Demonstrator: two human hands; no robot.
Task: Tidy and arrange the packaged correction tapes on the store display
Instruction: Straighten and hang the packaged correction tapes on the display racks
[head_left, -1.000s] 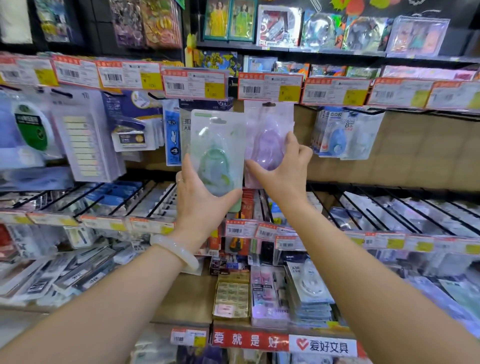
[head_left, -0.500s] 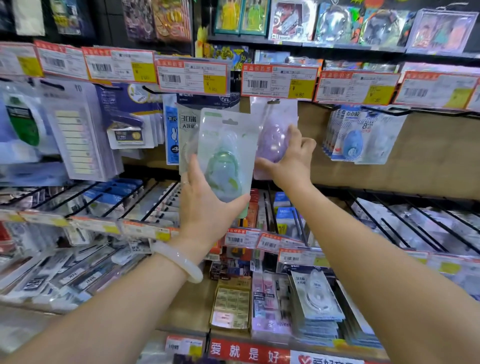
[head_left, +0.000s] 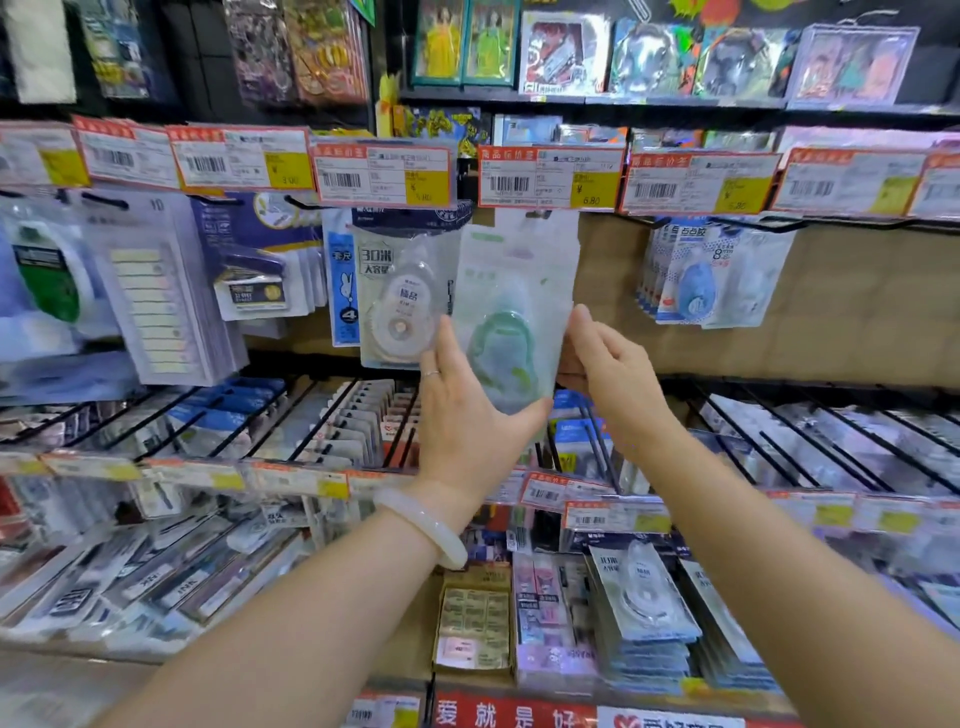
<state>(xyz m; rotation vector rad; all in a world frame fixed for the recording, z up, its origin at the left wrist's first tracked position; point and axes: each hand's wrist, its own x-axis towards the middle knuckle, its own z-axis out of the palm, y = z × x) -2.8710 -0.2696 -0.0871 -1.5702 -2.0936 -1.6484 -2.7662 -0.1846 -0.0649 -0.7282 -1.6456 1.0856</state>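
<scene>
A clear pack with a green correction tape is upright in front of the hook under the price tag. My left hand grips its lower left edge, thumb under the bottom. My right hand pinches its right edge, thumb in front. Behind it a pack with faint purple print hangs almost wholly hidden. A white correction tape pack hangs just to the left and blue ones to the right.
Price tags run along the upper rail. Sticky-note packs hang at the left. Below, rows of black wire hooks hold more packs, and stacked stationery packs lie on the bottom shelf. Bare pegboard shows at the right.
My left hand has carried the green pack right, in front of the purple one on the hook. My right hand has shifted from the purple pack's face to the right edge.
</scene>
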